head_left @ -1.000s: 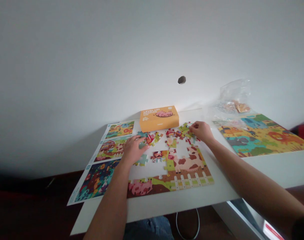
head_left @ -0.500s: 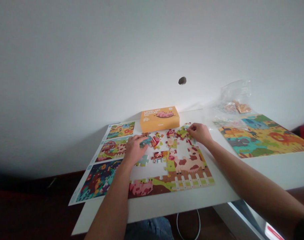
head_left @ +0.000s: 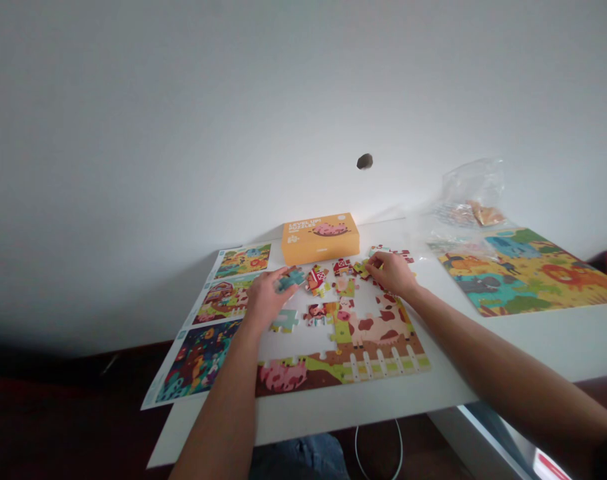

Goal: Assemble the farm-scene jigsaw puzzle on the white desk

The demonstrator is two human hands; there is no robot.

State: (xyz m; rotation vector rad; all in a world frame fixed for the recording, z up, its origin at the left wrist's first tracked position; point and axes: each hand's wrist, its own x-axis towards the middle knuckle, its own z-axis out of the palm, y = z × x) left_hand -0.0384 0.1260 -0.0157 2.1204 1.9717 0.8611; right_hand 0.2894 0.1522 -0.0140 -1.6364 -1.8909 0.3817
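Observation:
A half-built farm puzzle [head_left: 363, 350] with a cow, a fence and a pig lies on the white table [head_left: 558, 340]. My left hand [head_left: 266, 297] pinches a blue-green puzzle piece [head_left: 289, 279] just above the table, left of a loose red barn piece [head_left: 316, 278]. My right hand [head_left: 390, 272] rests on a cluster of green and red loose pieces [head_left: 362, 268] at the puzzle's far edge, fingers curled onto them. Another pale blue piece [head_left: 284, 321] lies by my left wrist.
An orange puzzle box [head_left: 319, 237] stands against the wall. A sheet of reference pictures [head_left: 208, 333] hangs over the table's left edge. A finished animal puzzle [head_left: 523, 270] and a clear plastic bag [head_left: 473, 197] lie at the right. A dark hole [head_left: 364, 161] marks the wall.
My left hand has picked the blue-green piece up off the table and holds it raised. My right hand has slid slightly left along the loose pieces.

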